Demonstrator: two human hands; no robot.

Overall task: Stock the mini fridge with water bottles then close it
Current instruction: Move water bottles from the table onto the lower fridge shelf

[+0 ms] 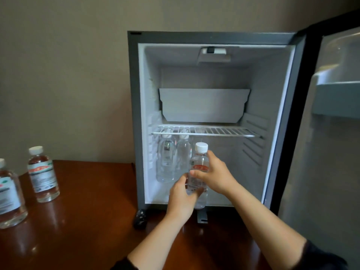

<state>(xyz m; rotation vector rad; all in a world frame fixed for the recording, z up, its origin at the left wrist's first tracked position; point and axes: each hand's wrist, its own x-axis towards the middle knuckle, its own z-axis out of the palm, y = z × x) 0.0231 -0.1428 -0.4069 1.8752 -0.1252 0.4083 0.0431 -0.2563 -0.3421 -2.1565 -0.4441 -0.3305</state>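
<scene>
We see one brown wooden worktop [87, 211] carrying one mini fridge [134, 114], whose single door [321, 152] stands swung wide open on the fridge's right side. In the fridge's upper half sits one white tray [202, 106], and just under it one wire shelf [224, 132] spans the cavity. We count five water bottles, all clear with white caps. Two stand upright on the worktop well to the left of the fridge: the nearer bottle [43, 176] and the outer bottle [8, 195], which is cut by the frame edge. Two more stand side by side inside the fridge, under the shelf by its left wall: the inner left bottle [165, 162] and the inner right bottle [183, 152]. The fifth bottle [199, 164] is upright at the fridge's front opening, just in front of those two; we cannot tell whether its base rests on the fridge floor. Both hands grip it: the left hand [181, 199] curls round its lower part, and the right hand [216, 176] wraps its labelled middle.
</scene>
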